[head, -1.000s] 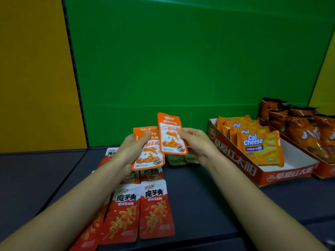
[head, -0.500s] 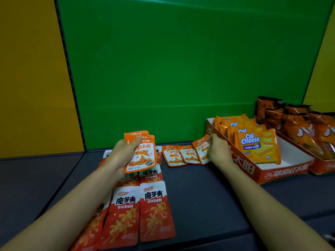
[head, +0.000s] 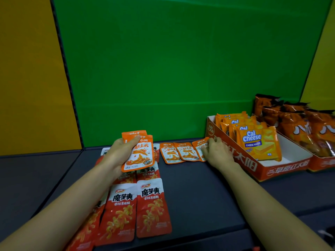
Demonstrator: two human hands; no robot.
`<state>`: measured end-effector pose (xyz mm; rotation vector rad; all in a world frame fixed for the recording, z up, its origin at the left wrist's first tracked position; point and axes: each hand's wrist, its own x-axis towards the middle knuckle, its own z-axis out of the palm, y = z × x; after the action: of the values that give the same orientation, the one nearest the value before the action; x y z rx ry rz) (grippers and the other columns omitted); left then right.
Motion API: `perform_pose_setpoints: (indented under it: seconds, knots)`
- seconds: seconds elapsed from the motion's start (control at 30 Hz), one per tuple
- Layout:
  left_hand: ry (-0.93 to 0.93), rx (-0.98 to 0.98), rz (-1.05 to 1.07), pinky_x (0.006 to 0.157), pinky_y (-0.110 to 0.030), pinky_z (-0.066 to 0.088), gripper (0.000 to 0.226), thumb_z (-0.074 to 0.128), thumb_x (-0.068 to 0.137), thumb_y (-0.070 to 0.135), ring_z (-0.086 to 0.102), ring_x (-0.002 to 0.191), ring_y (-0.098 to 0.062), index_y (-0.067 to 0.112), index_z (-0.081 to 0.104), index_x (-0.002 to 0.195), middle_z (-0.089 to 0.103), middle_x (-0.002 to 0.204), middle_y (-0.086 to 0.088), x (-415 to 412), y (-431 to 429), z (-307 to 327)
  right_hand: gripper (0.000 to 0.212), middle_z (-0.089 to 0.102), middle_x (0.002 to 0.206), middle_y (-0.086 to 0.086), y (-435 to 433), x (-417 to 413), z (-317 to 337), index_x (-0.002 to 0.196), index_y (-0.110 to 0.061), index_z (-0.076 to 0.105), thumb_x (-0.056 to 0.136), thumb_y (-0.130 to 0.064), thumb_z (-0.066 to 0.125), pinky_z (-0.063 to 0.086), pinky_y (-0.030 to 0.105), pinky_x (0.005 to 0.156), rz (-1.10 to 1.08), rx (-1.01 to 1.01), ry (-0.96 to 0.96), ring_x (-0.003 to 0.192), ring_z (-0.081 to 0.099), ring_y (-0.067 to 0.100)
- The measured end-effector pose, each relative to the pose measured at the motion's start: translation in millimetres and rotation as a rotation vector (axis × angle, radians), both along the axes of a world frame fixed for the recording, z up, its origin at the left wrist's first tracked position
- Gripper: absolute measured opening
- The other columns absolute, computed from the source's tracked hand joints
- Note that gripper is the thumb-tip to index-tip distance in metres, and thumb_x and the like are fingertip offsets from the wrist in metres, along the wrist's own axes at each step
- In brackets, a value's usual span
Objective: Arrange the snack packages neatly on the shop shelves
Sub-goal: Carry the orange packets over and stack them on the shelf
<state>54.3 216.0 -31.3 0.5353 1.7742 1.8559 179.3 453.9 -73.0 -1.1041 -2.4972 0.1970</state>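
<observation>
The left-hand grip (head: 119, 156) is clasping a small stack of orange sachets (head: 140, 154) above the red konjac packets (head: 152, 205). The right-hand grip (head: 217, 153) is seemingly pinching the rightmost orange sachet (head: 199, 144) of a row lying on the dark shelf (head: 199, 196), just beside the Cal Cheese carton (head: 253, 167).

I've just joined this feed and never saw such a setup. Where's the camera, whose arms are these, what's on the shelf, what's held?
No machine: a person works bare-handed, wearing one wide-angle camera on the head, looking down. The left hand grips a small stack of orange packets. The right hand touches the last packet in a row of three on the dark shelf; pinching or pressing, I can't tell. Red packets lie nearer. A box holds Cal Cheese wafers; orange bags sit beyond.
</observation>
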Motion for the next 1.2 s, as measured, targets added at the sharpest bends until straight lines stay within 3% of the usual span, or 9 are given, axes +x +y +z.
perform_pose_setpoints:
  seconds: [0.23,0.43,0.53,0.7,0.83,0.93,1.0,1.07,1.2]
  knots:
    - [0.04,-0.022,-0.026,0.037,-0.022,0.05,0.017,0.056,0.091,0.026,0.062,0.037,-0.014,0.01,0.054,0.087,0.065,0.046,0.0,16.5,9.9,3.5,0.035,0.061,0.116,0.014,-11.2,11.4,11.8,0.112,-0.003,0.062,0.098,-0.027,0.04,0.046,0.04,0.09,0.149,0.047,0.166,0.106,0.058,0.029]
    - [0.098,-0.011,-0.057,0.04,-0.021,0.05,0.018,0.059,0.09,0.02,0.062,0.039,-0.011,0.004,0.056,0.097,0.067,0.062,-0.006,48.0,40.6,2.5,0.049,0.068,0.076,-0.005,-63.2,25.5,33.3,0.079,-0.017,0.07,0.093,-0.051,0.038,0.04,0.025,0.064,0.523,-0.455,0.347,0.061,0.056,0.006]
    - [0.123,-0.014,-0.044,0.041,-0.021,0.051,0.025,0.057,0.091,0.021,0.061,0.04,-0.009,0.002,0.052,0.107,0.063,0.073,-0.009,60.4,57.7,-2.7,0.04,0.061,0.075,0.002,-69.3,28.2,25.3,0.072,-0.015,0.058,0.09,-0.049,0.048,0.035,0.029,0.065,0.538,-0.479,0.316,0.066,0.05,0.012]
    - [0.13,-0.148,-0.019,0.053,-0.025,0.045,0.014,0.037,0.097,0.023,0.056,0.054,-0.015,0.013,0.045,0.089,0.057,0.067,-0.003,62.1,63.7,-10.1,0.039,0.071,0.096,0.015,-44.4,43.5,21.0,0.085,-0.002,0.065,0.093,-0.037,0.05,0.047,0.039,0.087,0.495,-0.692,0.406,0.084,0.063,0.022]
    - [0.201,-0.23,-0.056,0.057,-0.026,0.046,0.016,0.039,0.092,0.006,0.054,0.058,-0.017,0.014,0.045,0.079,0.056,0.07,-0.006,61.0,61.2,-13.0,0.054,0.068,0.099,0.027,-24.1,51.4,12.1,0.092,0.013,0.061,0.093,-0.04,0.05,0.048,0.049,0.091,0.395,-0.648,0.337,0.096,0.062,0.043]
    - [0.274,-0.301,-0.054,0.054,-0.02,0.052,0.013,0.044,0.092,0.004,0.06,0.063,-0.013,0.013,0.05,0.084,0.062,0.076,-0.003,62.8,61.1,-17.6,0.046,0.054,0.063,0.006,-14.4,48.5,2.3,0.057,-0.013,0.044,0.091,-0.042,0.052,0.04,0.031,0.061,0.341,-0.535,0.268,0.061,0.052,0.022]
    - [0.335,-0.36,-0.043,0.07,-0.031,0.055,0.011,0.05,0.092,0.008,0.062,0.073,-0.017,0.005,0.051,0.103,0.064,0.089,-0.007,63.0,60.5,-22.0,0.048,0.041,0.054,-0.002,-11.8,46.9,0.1,0.053,-0.019,0.033,0.091,-0.042,0.053,0.03,0.025,0.052,0.311,-0.449,0.239,0.052,0.039,0.013]
    - [0.46,-0.453,-0.02,0.08,-0.039,0.051,0.022,0.056,0.09,0.015,0.061,0.083,-0.023,0.002,0.049,0.107,0.062,0.096,-0.011,63.1,60.3,-25.4,0.049,0.038,0.053,-0.003,-9.2,45.6,-1.1,0.053,-0.019,0.032,0.091,-0.043,0.052,0.027,0.026,0.05,0.295,-0.387,0.218,0.051,0.036,0.012]
    - [0.751,-0.621,0.051,0.066,-0.029,0.037,0.029,0.061,0.087,0.028,0.056,0.086,-0.027,0.011,0.04,0.097,0.054,0.086,-0.004,67.0,60.4,-27.5,0.045,0.045,0.06,-0.003,-7.1,45.1,-4.6,0.058,-0.018,0.037,0.092,-0.046,0.048,0.036,0.031,0.06,0.286,-0.316,0.153,0.063,0.047,0.017]
